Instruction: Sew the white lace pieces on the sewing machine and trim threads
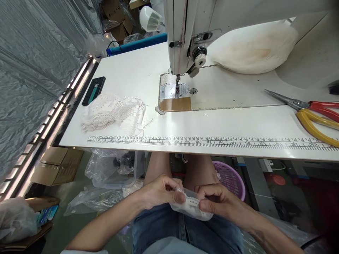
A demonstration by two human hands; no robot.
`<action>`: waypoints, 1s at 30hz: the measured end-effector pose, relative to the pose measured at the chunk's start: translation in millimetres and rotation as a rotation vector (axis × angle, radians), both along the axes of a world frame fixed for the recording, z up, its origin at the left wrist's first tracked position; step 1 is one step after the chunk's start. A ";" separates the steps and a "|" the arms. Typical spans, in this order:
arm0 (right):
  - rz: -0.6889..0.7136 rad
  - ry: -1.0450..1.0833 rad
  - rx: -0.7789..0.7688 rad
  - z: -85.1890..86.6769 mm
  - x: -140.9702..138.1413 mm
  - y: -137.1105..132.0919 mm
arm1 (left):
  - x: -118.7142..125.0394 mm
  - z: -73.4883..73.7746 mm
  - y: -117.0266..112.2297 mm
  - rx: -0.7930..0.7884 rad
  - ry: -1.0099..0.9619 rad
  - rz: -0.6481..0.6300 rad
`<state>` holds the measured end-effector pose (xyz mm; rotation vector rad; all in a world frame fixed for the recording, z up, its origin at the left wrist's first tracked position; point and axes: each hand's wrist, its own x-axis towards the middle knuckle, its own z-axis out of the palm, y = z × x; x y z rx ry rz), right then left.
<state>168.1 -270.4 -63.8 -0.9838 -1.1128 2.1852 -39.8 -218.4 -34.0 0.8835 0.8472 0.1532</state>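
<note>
Over my lap I hold a piece of white lace fabric (192, 205), partly sheer, with a scalloped trim along it. My left hand (168, 192) pinches its left end between thumb and fingers. At the right end, my right hand (215, 201) grips the edge the same way. A pile of similar white lace pieces (113, 113) with loose threads lies on the sewing table (127, 72), left of the sewing machine (178, 38). The machine's presser foot (177, 88) has no fabric visible under it.
Red and yellow scissors (309, 106) lie at the table's right. A black phone (94, 91) touches the lace pile. A printed ruler (206, 143) runs along the front edge. Below stand a purple basket (242, 187), a clear plastic bin (137, 173) and a cardboard box (58, 165).
</note>
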 end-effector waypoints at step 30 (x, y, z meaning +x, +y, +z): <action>-0.569 -0.446 1.329 68.6 2.4 29.0 | 29.0 100.6 41.6 0.134 -0.126 -0.025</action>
